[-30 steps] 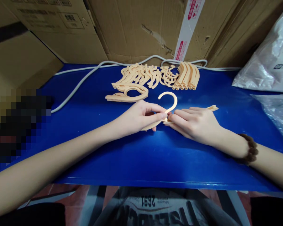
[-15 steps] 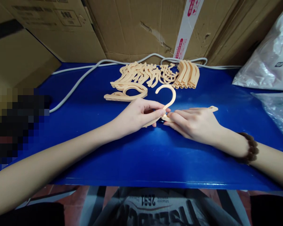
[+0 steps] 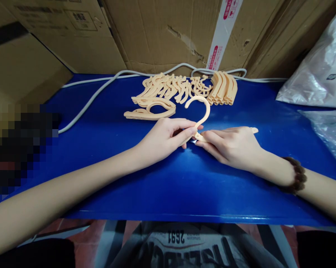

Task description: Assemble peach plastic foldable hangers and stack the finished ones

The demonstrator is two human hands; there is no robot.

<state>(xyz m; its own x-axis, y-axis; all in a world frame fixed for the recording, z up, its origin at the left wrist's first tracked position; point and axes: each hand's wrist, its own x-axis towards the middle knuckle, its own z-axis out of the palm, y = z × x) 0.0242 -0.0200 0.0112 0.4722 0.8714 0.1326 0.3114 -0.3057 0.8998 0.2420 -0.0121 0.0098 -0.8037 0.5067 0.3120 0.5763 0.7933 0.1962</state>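
My left hand point(image 3: 170, 136) pinches the base of a cream plastic hanger hook point(image 3: 205, 111), whose curve stands up above the fingers. A cream arm piece shows partly beneath that hand's fingers. My right hand point(image 3: 229, 145) is closed around a cream hanger arm point(image 3: 254, 130); one end sticks out past the back of the hand, the other meets the hook's base at the left fingertips. Whether the two pieces are fastened together I cannot tell. Beyond my left hand lie folded hangers point(image 3: 149, 115) on the blue tabletop point(image 3: 168, 186).
Behind are a heap of curved arm pieces point(image 3: 163, 87), a cluster of hooks point(image 3: 200, 88) and a row of arm pieces point(image 3: 223, 88). A white cable point(image 3: 92, 96) runs along the back by cardboard boxes point(image 3: 162, 37). Plastic bags point(image 3: 318, 78) lie at right.
The hook has risen slightly, and the inner end of the right-hand arm piece has come up closer to the hook's base. Both hands keep their hold.
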